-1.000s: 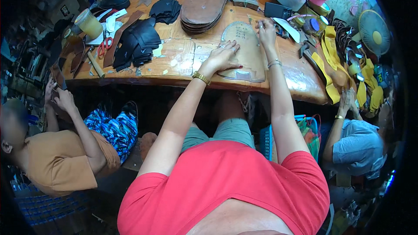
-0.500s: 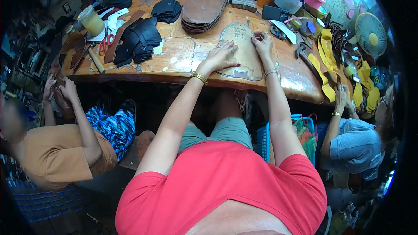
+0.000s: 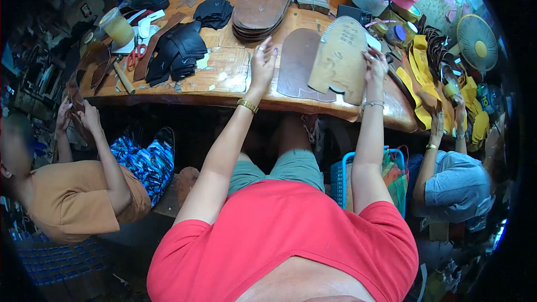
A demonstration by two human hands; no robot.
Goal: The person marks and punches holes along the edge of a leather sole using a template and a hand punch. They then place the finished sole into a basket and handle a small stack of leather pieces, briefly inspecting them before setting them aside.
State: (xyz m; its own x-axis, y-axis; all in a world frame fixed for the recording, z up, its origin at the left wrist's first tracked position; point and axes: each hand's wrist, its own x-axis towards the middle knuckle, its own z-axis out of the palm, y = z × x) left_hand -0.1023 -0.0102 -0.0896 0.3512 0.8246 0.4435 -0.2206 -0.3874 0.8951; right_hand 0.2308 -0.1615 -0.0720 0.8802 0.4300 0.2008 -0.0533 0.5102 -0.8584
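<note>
The right hand (image 3: 376, 68) is gripping the tan board (image 3: 338, 50) partly over the brown leather (image 3: 295, 61), which is lying on the table (image 3: 394, 106), its near end looking marked but untrimmed, while the left hand (image 3: 262, 70), fingers spread, is holding nothing.

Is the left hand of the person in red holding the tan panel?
No, the right hand holds the tan panel, and the left hand is apart from it.
</note>
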